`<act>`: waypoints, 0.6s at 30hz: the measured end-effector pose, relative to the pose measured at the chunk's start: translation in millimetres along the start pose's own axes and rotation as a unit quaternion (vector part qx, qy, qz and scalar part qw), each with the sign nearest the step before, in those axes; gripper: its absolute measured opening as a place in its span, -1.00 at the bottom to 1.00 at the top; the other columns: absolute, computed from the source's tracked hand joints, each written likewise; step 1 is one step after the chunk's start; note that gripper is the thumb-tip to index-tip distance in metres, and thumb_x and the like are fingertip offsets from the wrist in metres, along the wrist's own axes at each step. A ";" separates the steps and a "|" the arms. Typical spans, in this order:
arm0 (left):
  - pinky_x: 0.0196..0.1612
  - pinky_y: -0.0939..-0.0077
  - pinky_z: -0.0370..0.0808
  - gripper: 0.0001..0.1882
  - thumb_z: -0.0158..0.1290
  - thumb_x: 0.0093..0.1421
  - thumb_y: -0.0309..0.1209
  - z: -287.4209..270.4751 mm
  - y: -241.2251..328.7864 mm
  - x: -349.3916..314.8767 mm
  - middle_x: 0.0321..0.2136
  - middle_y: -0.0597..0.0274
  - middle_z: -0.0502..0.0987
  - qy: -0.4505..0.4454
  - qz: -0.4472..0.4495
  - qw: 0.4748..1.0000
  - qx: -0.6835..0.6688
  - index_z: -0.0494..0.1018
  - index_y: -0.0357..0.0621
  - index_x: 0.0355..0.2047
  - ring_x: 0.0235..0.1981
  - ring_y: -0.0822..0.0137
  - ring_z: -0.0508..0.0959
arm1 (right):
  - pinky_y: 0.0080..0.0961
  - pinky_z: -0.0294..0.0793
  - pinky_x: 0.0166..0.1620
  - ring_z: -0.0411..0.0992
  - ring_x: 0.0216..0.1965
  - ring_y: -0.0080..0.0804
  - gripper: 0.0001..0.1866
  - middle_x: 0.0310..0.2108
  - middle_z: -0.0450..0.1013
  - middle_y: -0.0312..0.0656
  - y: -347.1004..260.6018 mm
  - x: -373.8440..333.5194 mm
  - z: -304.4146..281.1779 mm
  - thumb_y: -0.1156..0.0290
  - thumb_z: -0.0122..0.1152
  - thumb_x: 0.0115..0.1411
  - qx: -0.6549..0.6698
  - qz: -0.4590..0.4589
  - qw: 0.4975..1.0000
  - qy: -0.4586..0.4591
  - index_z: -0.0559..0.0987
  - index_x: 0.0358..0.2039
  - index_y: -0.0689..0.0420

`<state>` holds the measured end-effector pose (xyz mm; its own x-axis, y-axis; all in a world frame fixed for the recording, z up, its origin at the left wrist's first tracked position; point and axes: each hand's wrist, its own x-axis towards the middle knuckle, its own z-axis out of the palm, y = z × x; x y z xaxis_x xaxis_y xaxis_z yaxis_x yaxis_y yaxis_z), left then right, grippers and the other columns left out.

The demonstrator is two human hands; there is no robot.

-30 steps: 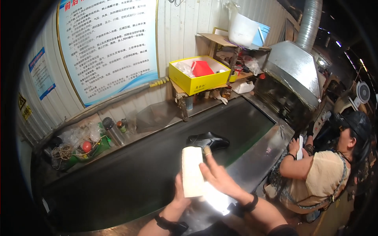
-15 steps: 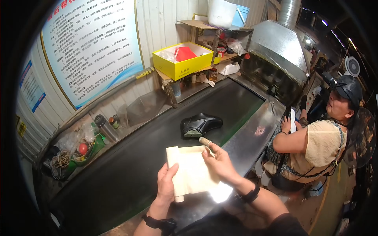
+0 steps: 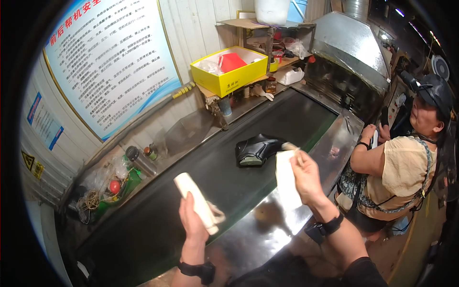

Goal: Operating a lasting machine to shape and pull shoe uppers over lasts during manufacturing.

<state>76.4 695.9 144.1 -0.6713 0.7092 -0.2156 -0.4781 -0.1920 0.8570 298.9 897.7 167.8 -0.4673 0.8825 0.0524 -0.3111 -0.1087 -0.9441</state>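
Over black belt (image 3: 201,191), my L hand (image 3: 191,225) gripped white insole (image 3: 198,203), fingers wrapped round its lower end, piece tilted up-left. R hand (image 3: 306,179) pinched 2nd white sheet (image 3: 286,179) w/ small brush (image 3: 289,146) at top edge. Black shoe upper (image 3: 256,149) lay on belt just beyond R hand. Co-worker (image 3: 406,167) at right by metal edge (image 3: 334,143). Yellow box (image 3: 228,81) on shelf behind.

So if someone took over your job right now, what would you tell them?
Left hand holds one pale flat piece up over the black belt.
Right hand holds the other pale piece, with a small brush at its top edge.
A black shoe part lies on the belt, just beyond the right hand.
The two pieces are apart, not joined.
A co-worker stands to the right.
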 end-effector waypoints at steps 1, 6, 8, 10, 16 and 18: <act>-0.44 0.33 0.63 -0.68 -0.18 0.49 -0.16 17.7 -0.4 -0.8 -0.32 0.06 0.52 -0.073 0.000 0.997 -0.016 0.34 -0.18 -0.10 -0.48 0.27 0.58 | -0.55 0.59 -0.12 0.55 -0.18 -0.55 -0.64 -0.12 0.56 -0.22 3.5 7.2 2.1 0.46 0.05 0.43 -0.041 0.022 0.998 -0.052 0.45 0.20 0.22; 0.27 0.16 0.36 -0.44 -0.20 0.49 -0.04 59.5 -37.8 18.6 0.16 0.07 0.40 -0.141 -0.084 0.979 -0.119 0.15 -0.15 0.32 0.18 0.13 0.43 | -0.52 0.45 0.12 0.46 0.04 -0.50 -0.06 0.07 0.48 -0.13 48.6 13.4 61.1 0.43 0.45 0.13 -0.059 0.003 0.969 -0.240 0.11 0.44 0.22; 0.35 0.17 0.25 -0.41 -0.21 0.50 -0.09 51.5 -39.4 36.4 0.28 0.04 0.29 -0.166 -0.121 0.960 -0.188 0.05 -0.12 0.40 0.31 0.13 0.30 | -0.51 0.49 0.06 0.48 -0.04 -0.52 -0.05 -0.03 0.51 -0.18 18.4 37.4 74.7 0.47 0.42 0.14 -0.063 0.095 0.949 -0.293 0.08 0.45 0.24; 0.37 0.15 0.21 -0.39 -0.22 0.50 -0.12 68.5 -27.9 43.9 0.34 0.02 0.20 -0.163 -0.039 0.980 -0.105 -0.02 -0.11 0.43 0.35 0.15 0.24 | -0.50 0.50 0.06 0.48 -0.03 -0.53 -0.05 -0.06 0.51 -0.20 3.2 75.6 77.8 0.48 0.41 0.14 -0.077 0.106 0.939 -0.318 0.07 0.45 0.22; 0.22 0.24 0.43 -0.46 0.07 0.38 -0.39 -0.6 -31.0 31.4 0.24 -0.04 0.39 0.114 0.107 0.982 0.105 0.26 -0.24 0.32 0.24 0.16 0.43 | -0.24 0.61 -0.16 0.62 -0.24 0.05 -0.16 -0.27 0.60 0.06 -73.2 301.1 113.7 0.47 0.38 0.03 -0.316 -0.404 0.850 -0.118 0.27 0.35 0.09; 0.30 0.19 0.35 -0.40 -0.01 0.43 -0.38 -33.9 -33.5 12.5 0.35 -0.07 0.21 0.145 0.027 0.984 0.096 0.09 -0.22 0.41 0.31 0.10 0.32 | -0.08 0.58 -0.23 0.58 -0.27 0.08 -0.21 -0.29 0.59 0.05 -93.7 394.6 102.2 0.47 0.36 0.01 -0.404 -0.526 0.745 -0.067 0.32 0.30 -0.03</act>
<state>64.9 688.2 96.8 -0.8393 0.4727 -0.2685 -0.3404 -0.0719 0.9375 59.1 1209.4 310.2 -0.4118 0.2262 0.8828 0.0122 0.9700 -0.2429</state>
